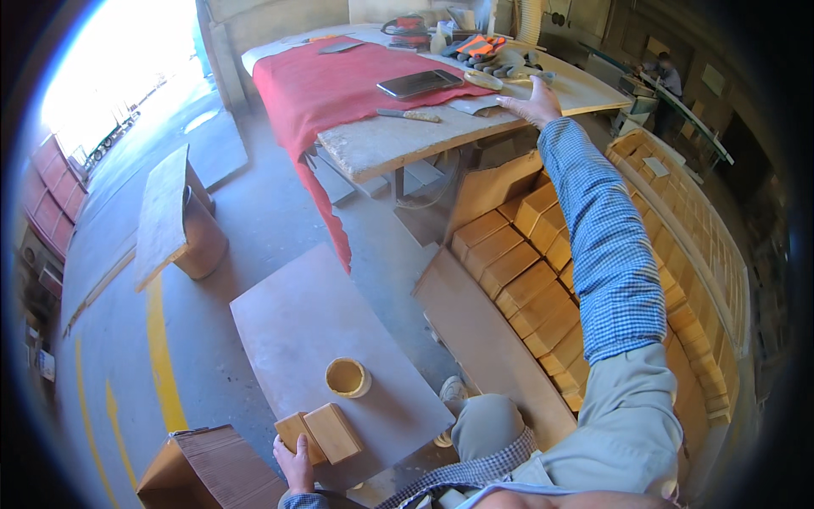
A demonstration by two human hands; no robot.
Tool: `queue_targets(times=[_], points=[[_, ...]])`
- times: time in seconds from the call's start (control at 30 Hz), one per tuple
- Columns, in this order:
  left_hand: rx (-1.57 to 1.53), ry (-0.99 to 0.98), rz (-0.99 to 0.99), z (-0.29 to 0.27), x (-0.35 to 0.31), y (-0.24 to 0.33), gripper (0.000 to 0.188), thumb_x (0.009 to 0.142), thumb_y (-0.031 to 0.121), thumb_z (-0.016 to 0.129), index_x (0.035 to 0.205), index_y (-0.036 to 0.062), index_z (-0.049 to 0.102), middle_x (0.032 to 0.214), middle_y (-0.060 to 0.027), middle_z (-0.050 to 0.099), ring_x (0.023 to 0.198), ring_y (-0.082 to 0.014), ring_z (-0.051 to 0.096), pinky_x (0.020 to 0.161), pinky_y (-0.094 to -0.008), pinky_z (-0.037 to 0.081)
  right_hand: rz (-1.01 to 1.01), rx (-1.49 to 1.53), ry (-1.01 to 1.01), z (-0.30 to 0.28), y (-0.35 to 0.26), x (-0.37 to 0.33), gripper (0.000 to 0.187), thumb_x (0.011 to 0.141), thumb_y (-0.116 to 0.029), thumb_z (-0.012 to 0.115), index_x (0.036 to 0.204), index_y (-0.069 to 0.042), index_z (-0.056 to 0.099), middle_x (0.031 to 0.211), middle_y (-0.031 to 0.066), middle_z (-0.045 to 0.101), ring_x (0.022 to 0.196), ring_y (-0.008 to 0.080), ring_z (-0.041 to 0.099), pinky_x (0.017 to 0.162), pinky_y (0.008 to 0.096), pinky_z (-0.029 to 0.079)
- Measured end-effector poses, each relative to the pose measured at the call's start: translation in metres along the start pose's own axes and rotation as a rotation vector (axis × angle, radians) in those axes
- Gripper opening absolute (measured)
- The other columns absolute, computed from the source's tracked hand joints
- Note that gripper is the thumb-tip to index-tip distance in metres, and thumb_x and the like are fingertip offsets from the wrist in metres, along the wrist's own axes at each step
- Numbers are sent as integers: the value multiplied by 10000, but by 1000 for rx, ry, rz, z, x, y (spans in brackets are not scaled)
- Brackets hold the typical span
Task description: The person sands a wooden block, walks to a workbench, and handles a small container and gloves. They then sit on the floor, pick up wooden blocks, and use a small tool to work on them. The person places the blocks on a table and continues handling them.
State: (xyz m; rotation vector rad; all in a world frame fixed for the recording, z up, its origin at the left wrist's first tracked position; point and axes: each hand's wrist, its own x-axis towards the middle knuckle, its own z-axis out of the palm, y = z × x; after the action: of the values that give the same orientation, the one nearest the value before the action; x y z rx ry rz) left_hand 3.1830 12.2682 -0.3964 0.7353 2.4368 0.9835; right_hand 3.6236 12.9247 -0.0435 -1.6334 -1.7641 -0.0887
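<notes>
At the lower left, my left hand (294, 465) grips the edge of a wooden block (298, 434), thumb on top. Close beside it lies a second wooden block (333, 433), both on a pale board (314, 314). An open round tub (348, 377) with yellowish contents stands just beyond them. My right arm is stretched far out to the workbench (365, 157). There my right hand (534, 106) is open, thumb and fingers apart. Near its fingers lie a greyish sheet (475, 104) and a round yellowish disc-like thing (483, 80); contact with either cannot be made out.
Red cloth (314, 85) drapes over the bench, with a dark tablet-like device (419, 83), a scraper-like tool (409, 114) and gloves (500, 61) on top. A large carton of wooden blocks (517, 271) stands at right, an opened carton (212, 471) lower left. A person (666, 75) is far off.
</notes>
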Motion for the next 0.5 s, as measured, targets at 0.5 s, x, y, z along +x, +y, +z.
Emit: queue_targets(times=[0.5], points=[[114,54,-47,3,9,12,566,968,264,709,1388,-52,498,1249,-232,551,1185,-396,524,1064,-476,414,-103,236,-179,77,11,122,1064,637,-574,932,1320,161,580,1280,290,676,1139,328,696,981,376,546]])
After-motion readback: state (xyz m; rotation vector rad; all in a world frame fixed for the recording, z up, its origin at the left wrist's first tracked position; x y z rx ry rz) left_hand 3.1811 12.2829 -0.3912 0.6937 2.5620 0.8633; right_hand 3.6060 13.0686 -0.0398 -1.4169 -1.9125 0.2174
